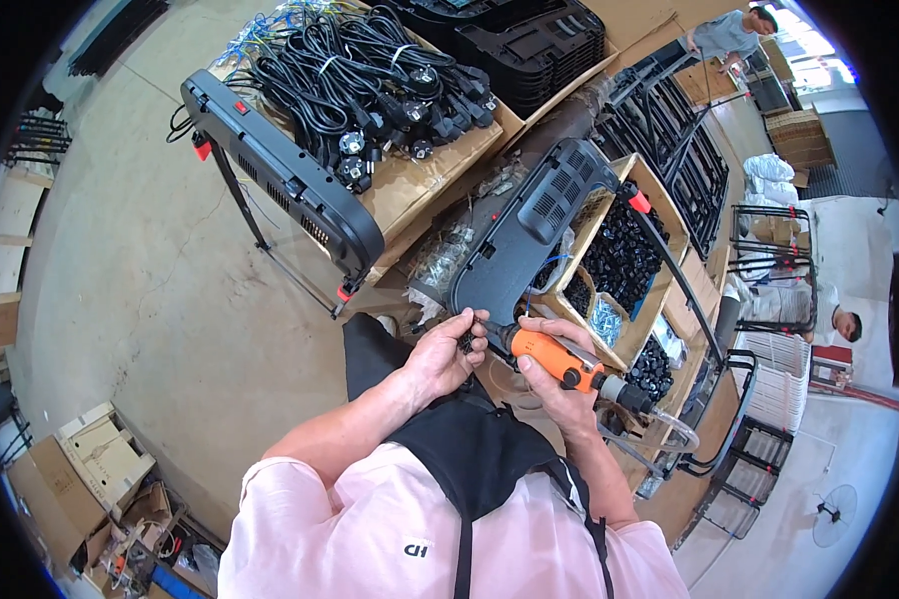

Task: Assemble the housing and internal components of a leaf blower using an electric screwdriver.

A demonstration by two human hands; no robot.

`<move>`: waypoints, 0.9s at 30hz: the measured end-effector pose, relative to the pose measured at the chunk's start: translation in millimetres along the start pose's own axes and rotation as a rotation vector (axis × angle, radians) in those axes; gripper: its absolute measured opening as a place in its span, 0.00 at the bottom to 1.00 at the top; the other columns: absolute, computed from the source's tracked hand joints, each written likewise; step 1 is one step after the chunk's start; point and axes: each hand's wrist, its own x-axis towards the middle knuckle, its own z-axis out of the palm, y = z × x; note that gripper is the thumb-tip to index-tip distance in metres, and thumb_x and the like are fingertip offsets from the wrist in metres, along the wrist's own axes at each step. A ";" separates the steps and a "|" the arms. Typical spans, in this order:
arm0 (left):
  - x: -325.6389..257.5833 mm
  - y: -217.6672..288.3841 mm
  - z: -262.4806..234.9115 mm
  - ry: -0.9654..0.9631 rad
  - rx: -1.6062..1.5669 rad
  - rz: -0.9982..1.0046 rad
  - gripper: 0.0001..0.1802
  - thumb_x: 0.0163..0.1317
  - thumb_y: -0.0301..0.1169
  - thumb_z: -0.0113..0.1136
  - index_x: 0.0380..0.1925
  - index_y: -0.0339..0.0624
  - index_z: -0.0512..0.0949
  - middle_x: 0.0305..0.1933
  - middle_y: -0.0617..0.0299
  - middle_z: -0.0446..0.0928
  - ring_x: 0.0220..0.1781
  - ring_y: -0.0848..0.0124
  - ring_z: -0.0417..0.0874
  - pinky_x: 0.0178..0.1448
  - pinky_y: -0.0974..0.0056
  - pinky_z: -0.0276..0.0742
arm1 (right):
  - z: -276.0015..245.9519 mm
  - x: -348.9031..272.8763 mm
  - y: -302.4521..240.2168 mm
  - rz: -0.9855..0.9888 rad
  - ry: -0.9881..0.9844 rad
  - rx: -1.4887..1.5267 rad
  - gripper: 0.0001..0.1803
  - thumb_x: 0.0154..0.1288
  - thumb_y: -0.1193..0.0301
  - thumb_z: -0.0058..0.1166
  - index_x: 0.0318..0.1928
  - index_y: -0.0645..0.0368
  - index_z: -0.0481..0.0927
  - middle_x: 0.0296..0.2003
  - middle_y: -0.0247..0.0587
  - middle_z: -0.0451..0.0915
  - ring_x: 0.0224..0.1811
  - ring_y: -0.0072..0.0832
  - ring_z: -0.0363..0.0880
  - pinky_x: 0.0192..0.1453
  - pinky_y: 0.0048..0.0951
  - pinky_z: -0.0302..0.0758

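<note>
My right hand (561, 391) is wrapped round an orange pneumatic screwdriver (542, 353) with a clear air hose (681, 429) at its rear. Its front end points left, toward my left hand (442, 357). That hand is curled with its fingers drawn together, and small dark screws (466, 342) show among the fingers. Just beyond both hands lies a black plastic housing (491, 252) with a vented raised cover (561, 195). The driver's tip is partly hidden between my hands and the housing's near end, so contact cannot be told.
Right of the housing, a cardboard box (659, 190) holds black plastic parts and silvery screws (605, 321). Bundled black power cords (370, 85) lie on a carton beside another black housing (280, 170) on legs. Black trays (529, 50) are stacked behind. Two people (731, 38) are farther off.
</note>
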 end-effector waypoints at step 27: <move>1.8 25.8 0.5 -0.031 0.414 -0.034 0.11 0.82 0.34 0.57 0.53 0.40 0.81 0.38 0.66 0.83 0.35 0.78 0.81 0.38 0.72 0.77 | 35.8 92.2 13.8 0.094 0.016 -0.112 0.23 0.66 0.77 0.70 0.60 0.63 0.80 0.54 0.46 0.87 0.57 0.29 0.86 0.65 0.33 0.82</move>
